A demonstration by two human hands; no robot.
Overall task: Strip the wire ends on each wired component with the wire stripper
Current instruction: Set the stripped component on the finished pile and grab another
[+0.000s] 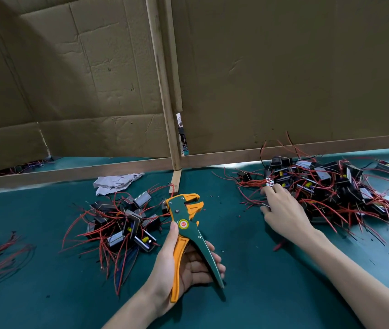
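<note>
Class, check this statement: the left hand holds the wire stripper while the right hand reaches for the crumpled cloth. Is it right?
Not quite. The head view shows the left hand holding the wire stripper, but the right hand reaches into the right pile of wired components, not the crumpled cloth.
</note>
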